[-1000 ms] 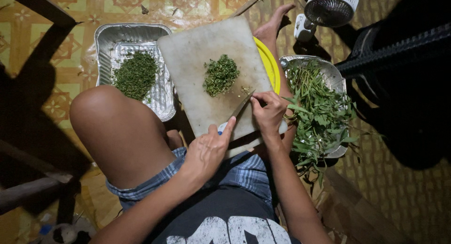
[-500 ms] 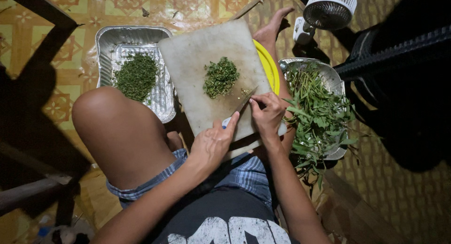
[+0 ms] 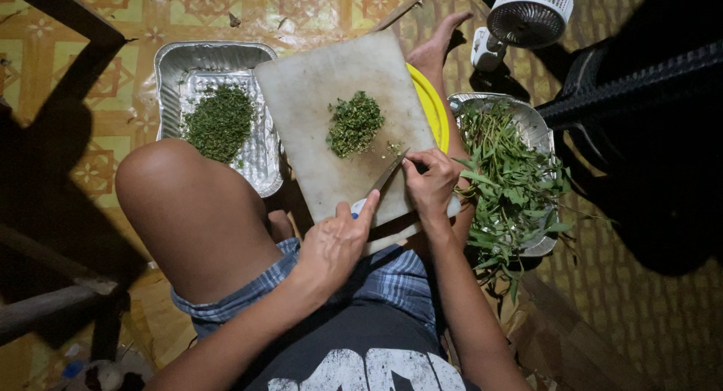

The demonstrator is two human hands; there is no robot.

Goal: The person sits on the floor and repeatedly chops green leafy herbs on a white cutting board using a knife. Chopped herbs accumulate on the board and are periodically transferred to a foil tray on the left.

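Observation:
My left hand grips the pale blue handle of a knife at the near edge of a pale chopping board. The blade points up and right, toward a pile of chopped greens in the board's middle. My right hand rests at the board's right edge, its fingertips pinching the blade near the tip. A few green bits lie by the blade tip.
A foil tray at left holds more chopped greens. A yellow plate shows under the board. At right, a foil tray holds leafy stems. A small white fan stands behind. My bare knee rises at left.
Both hands stay on the knife and have hardly moved. The right fingertips have shifted slightly along the blade.

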